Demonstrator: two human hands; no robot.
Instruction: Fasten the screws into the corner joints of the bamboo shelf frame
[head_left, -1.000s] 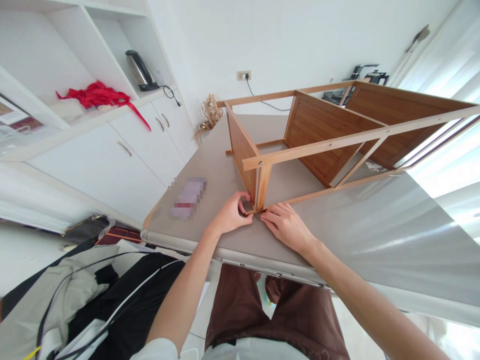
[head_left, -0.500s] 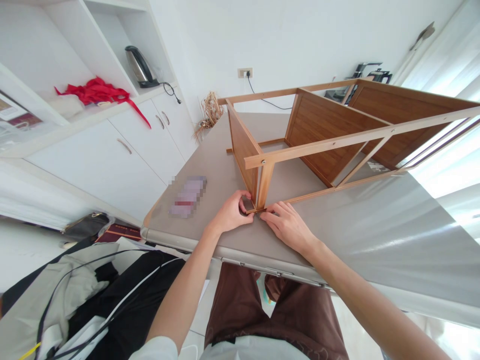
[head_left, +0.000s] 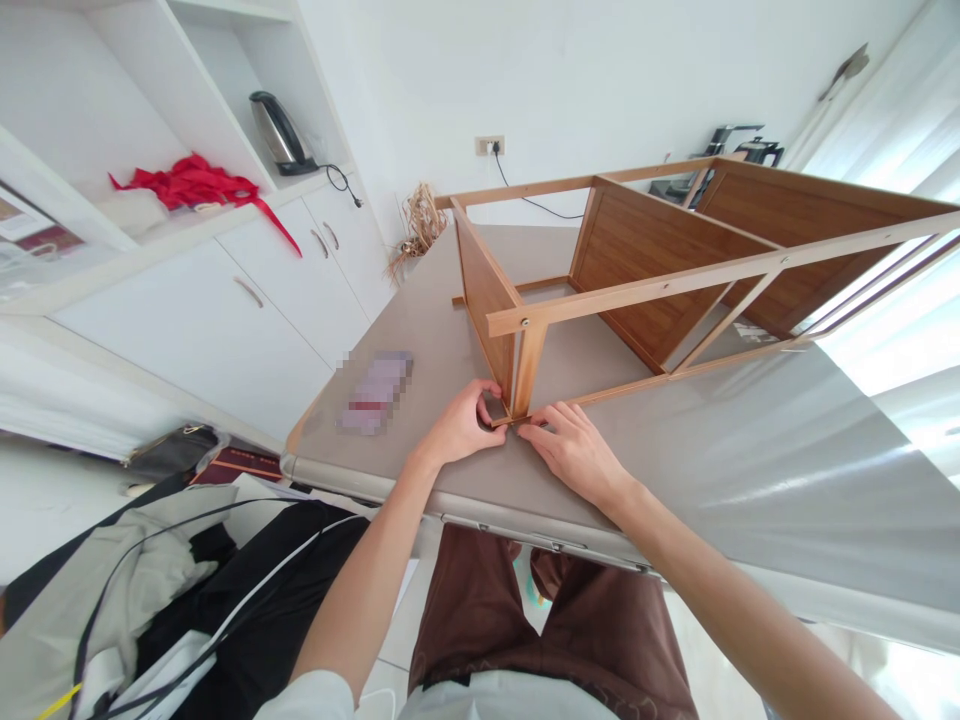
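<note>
A wooden shelf rack lies on its side on a grey-topped table, its shelf boards standing on edge. My left hand is closed around the near lower corner of the rack, thumb and fingers curled at the end of the bottom rail. Just to the right, my right hand has bent fingers pinched together low against the same corner. Whatever sits between its fingertips is too small or hidden to make out. A screw head shows in the upper rail above my hands.
A blurred-out flat item lies on the table to the left. White cabinets hold an electric kettle and red ribbon. Dried stalks stand behind the table. Clothes and cables are piled at lower left.
My right hand has shifted very slightly to the left at the corner. My left hand stays in its place, and the rack has barely moved.
</note>
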